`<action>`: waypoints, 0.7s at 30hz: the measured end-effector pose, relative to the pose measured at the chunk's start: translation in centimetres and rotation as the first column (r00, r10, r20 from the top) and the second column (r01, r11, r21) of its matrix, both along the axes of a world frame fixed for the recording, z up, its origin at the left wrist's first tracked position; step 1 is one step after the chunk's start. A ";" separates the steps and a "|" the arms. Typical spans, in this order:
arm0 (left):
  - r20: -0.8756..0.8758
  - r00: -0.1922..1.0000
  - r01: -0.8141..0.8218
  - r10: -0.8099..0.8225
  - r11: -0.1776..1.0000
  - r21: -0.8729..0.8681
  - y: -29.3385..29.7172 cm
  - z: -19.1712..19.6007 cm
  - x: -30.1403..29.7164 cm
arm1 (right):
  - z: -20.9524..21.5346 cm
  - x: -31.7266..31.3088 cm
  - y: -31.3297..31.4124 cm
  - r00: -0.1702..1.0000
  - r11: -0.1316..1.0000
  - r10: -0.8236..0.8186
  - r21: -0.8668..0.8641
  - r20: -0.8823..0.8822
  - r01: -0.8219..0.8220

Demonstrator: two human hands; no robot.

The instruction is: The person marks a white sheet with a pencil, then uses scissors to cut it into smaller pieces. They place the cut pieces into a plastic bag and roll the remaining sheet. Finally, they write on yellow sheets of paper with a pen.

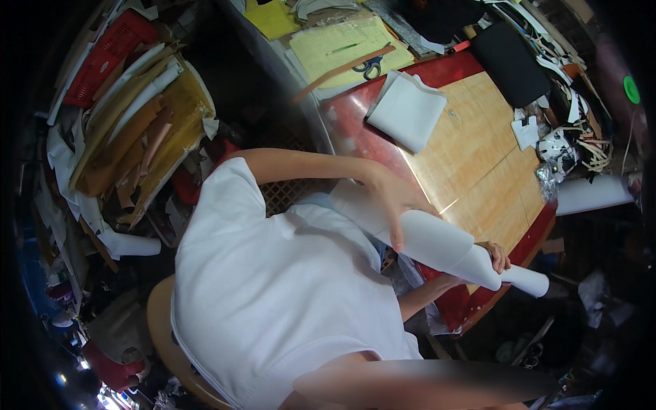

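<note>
A white roll of sheet material (437, 239) lies slantwise across my lap and the near edge of the table. My left hand (395, 201) rests over its upper part, thumb and fingers spread round the curve. At the roll's right end my right hand (495, 257) curls its fingers round it, with the palm hidden underneath. A narrower white roll end (526, 281) sticks out past my right hand; whether it belongs to the same sheet I cannot tell. Beyond my hands, a folded pale sheet (408, 109) lies on the wooden board (478, 150).
The board sits on a red-edged table (348, 123). Scissors (370, 66), a brown strip (348, 70) and yellow paper (321, 48) lie at the back. A black pad (509, 65) and scraps crowd the right. Stacked sheets (137, 137) and a red basket (109, 58) stand left.
</note>
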State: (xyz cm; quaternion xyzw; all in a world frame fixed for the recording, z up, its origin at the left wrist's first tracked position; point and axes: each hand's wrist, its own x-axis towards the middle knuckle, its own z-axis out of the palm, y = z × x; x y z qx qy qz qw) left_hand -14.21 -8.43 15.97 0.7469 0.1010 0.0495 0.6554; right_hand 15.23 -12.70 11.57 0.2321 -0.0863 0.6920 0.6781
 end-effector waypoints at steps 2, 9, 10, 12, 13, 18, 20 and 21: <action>0.054 0.996 0.087 -0.076 0.967 -0.239 -1.1 -2.2 1.4 | 0.1 -0.8 1.2 0.980 0.984 0.108 0.160 -0.165 -0.082; 0.094 0.993 0.002 0.072 0.785 -0.620 -5.2 -5.5 2.3 | 4.1 -2.3 1.1 0.778 0.972 -0.186 -0.006 0.601 0.237; 0.135 0.983 -0.035 0.124 0.848 -0.528 -4.6 -4.6 1.8 | 4.8 -2.4 0.4 0.679 0.915 -0.184 -0.129 0.710 0.382; -0.105 0.947 -0.311 0.304 0.949 -0.056 -4.0 -2.5 0.1 | 5.5 -2.5 -0.8 0.469 0.730 -0.098 -0.256 0.878 0.633; -0.159 0.895 -0.378 0.416 0.898 0.224 -3.8 -1.5 -0.7 | 5.1 -3.2 -0.7 0.355 0.687 -0.092 -0.199 0.930 0.699; -0.104 0.940 -0.274 0.326 0.900 0.340 -2.7 -0.3 -3.1 | 3.6 -6.6 2.1 0.943 0.987 0.029 -0.156 0.333 0.025; -0.012 0.969 -0.245 0.245 0.968 -0.049 -2.6 -2.1 -3.1 | 3.5 -9.0 4.1 0.974 0.994 0.111 0.003 0.196 -0.114; 0.050 0.983 -0.150 0.178 0.926 -0.346 -2.7 -3.2 -3.0 | 3.7 -10.3 4.9 0.984 0.992 0.119 -0.052 0.136 -0.113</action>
